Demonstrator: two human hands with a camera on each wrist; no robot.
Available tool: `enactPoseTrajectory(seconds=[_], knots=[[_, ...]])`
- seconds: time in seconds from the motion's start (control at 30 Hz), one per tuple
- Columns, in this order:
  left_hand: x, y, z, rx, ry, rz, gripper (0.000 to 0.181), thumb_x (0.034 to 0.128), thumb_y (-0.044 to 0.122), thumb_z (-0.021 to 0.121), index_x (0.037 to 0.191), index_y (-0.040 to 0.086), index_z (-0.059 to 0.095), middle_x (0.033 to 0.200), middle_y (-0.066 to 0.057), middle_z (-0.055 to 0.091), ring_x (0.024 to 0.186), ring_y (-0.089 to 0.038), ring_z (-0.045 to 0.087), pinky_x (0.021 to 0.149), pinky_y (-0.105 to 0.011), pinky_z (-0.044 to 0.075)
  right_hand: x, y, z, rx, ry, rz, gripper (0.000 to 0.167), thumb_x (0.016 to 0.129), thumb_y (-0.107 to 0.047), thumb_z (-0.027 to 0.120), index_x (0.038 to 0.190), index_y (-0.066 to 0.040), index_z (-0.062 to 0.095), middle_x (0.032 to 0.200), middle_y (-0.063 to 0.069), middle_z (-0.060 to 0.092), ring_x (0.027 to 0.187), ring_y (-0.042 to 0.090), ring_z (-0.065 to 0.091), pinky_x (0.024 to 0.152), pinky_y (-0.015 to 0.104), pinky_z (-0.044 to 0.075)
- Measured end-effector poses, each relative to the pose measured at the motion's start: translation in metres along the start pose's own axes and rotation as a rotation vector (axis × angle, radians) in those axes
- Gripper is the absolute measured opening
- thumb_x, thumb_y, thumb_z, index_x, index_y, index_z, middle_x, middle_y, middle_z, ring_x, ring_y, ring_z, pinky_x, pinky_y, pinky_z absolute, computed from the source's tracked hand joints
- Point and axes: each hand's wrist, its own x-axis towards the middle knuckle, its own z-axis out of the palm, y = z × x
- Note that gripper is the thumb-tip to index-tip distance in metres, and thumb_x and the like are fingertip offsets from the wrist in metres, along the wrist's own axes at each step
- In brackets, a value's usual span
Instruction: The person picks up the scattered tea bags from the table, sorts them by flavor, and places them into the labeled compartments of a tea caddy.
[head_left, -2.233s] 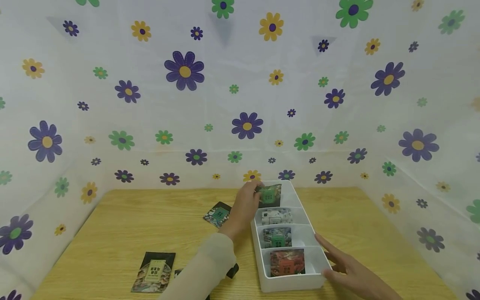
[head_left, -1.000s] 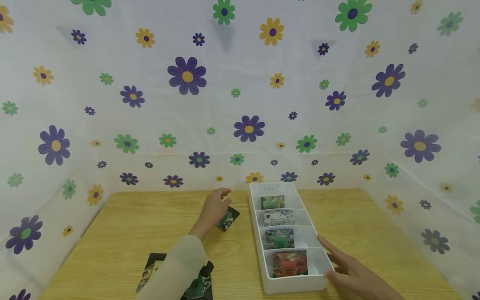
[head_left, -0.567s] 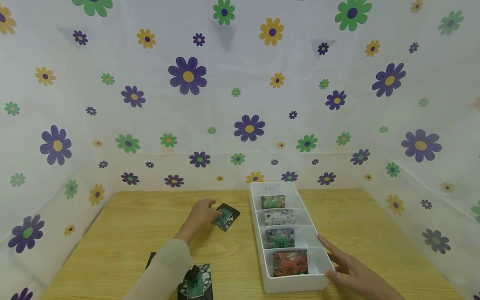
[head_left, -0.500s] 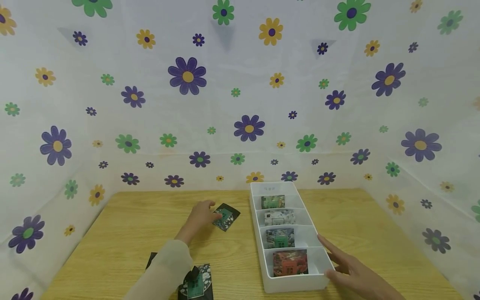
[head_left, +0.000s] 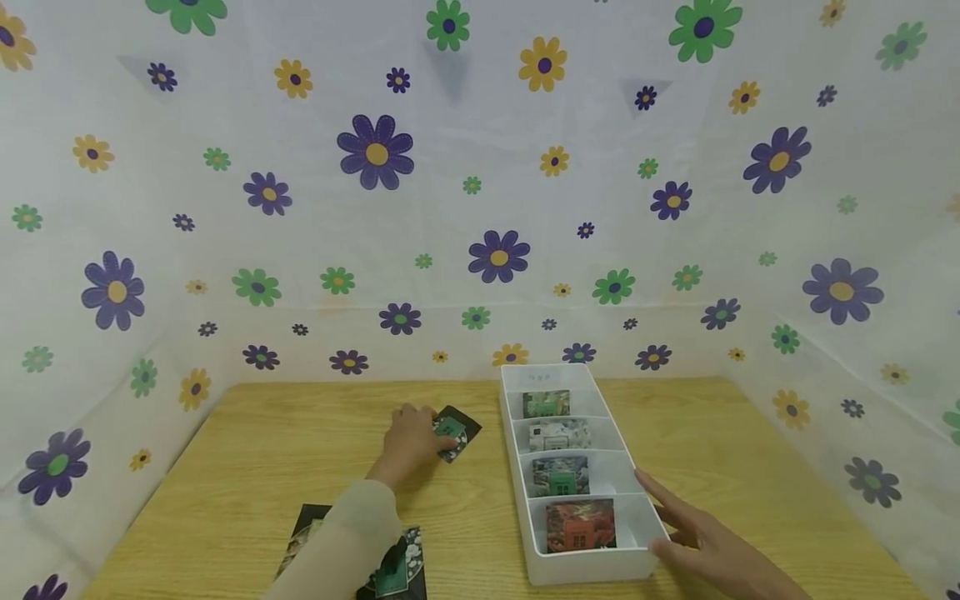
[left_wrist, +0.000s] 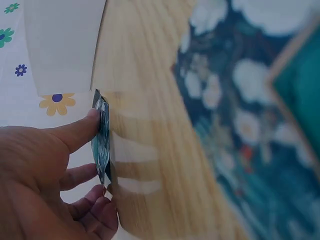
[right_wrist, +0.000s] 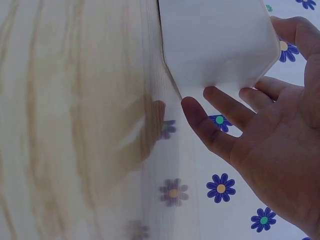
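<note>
Between thumb and fingers, the left hand (head_left: 412,442) (left_wrist: 50,175) pinches a small dark packet with a green label (head_left: 453,431) (left_wrist: 103,140) by its edges, at the table's back middle. To its right stands a white four-part box (head_left: 588,572) (right_wrist: 220,45), whose near right corner the right hand (head_left: 708,546) (right_wrist: 275,140) touches with its fingertips and thumb. One packet shows in each compartment: a green-labelled one (head_left: 546,404) at the back, then a whitish one (head_left: 558,435), another green-labelled one (head_left: 561,477), and a red one (head_left: 580,527) nearest.
Two more packets lie at the table's front left: a dark, green-labelled one (head_left: 393,575) and a dark one (head_left: 298,533) partly under the left sleeve (head_left: 348,533). A flower-printed cloth (head_left: 435,200) stands behind and beside the wooden table (head_left: 255,450).
The left hand has left the box's back compartment, where a packet now rests, and moved left to grip the packet on the table. The right hand stays at the box.
</note>
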Motion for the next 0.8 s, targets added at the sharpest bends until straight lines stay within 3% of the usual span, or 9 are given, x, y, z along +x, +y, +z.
enactPoseTrajectory(seconds=[0.2,0.43,0.57,0.7,0.8], knots=[[0.003,-0.001,-0.002,-0.002,-0.045,0.091,0.051,0.0898,0.026,0.083,0.134,0.004,0.069,0.125,-0.022,0.056,0.11,-0.035,0.049,0.09,-0.048,0.049,0.0,0.0,0.0,0.011,-0.002,0.002,0.072,0.113,-0.021,0.043,0.166,-0.013,-0.004,0.167,0.032,-0.001,0.142,0.066,0.021,0.103,0.064,0.045],[0.009,-0.005,-0.004,0.012,-0.098,0.209,0.041,0.0904,0.003,0.077,0.131,0.006,0.072,0.136,-0.022,0.058,0.125,-0.043,0.049,0.103,-0.053,0.046,0.001,0.001,0.0,0.014,0.0,0.01,0.071,0.113,-0.023,0.043,0.166,-0.013,-0.003,0.167,0.031,0.0,0.143,0.065,0.021,0.103,0.061,0.047],[0.011,-0.009,-0.004,-0.002,-0.119,0.26,0.046,0.0857,-0.014,0.068,0.127,0.007,0.074,0.137,-0.019,0.061,0.129,-0.043,0.051,0.109,-0.053,0.043,0.001,0.002,0.0,0.018,0.008,0.01,0.072,0.113,-0.024,0.044,0.167,-0.014,-0.003,0.168,0.031,-0.001,0.143,0.064,0.021,0.103,0.065,0.045],[0.011,-0.014,-0.005,-0.051,-0.148,0.265,0.058,0.0833,-0.022,0.059,0.131,0.009,0.071,0.141,-0.015,0.061,0.133,-0.038,0.053,0.111,-0.051,0.042,0.001,0.002,0.001,0.019,0.015,0.012,0.072,0.113,-0.025,0.044,0.167,-0.013,-0.003,0.167,0.031,0.0,0.143,0.065,0.021,0.103,0.068,0.043],[0.01,-0.016,-0.008,-0.12,-0.143,0.21,0.066,0.0848,-0.022,0.055,0.145,0.004,0.058,0.151,-0.019,0.052,0.135,-0.037,0.051,0.111,-0.051,0.042,0.001,0.002,0.0,0.027,0.007,0.013,0.072,0.113,-0.024,0.044,0.167,-0.014,-0.002,0.167,0.031,0.0,0.143,0.064,0.021,0.104,0.066,0.044]])
